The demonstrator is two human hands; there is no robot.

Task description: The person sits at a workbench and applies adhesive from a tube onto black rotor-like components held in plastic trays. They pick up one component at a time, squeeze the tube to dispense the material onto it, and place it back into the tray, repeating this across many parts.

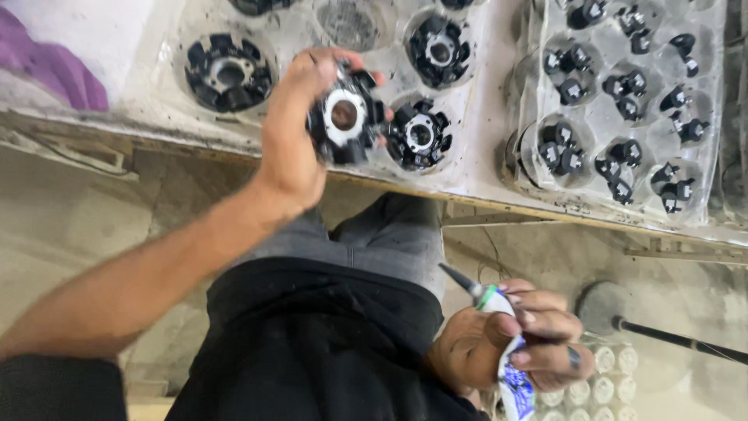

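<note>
Left arm bare, stretched forward and up from lower left of view, forearm running diagonally, elbow low. Wrist bent slightly inward. Left hand [300,117] seen from the back, fingers curled forward round a black ring-shaped part [344,115], thumb tip showing at its upper right edge. Grip closed, part lifted clear, its open centre facing the camera.

Right hand [506,343] low, near the lap, close to the body; palm turned up and inward. Fingers folded across a small tube [510,366], nozzle pointing up and left past the thumb. Dark ring on one finger. Right forearm mostly hidden behind the torso.

Hands well apart, left high, right low.
</note>
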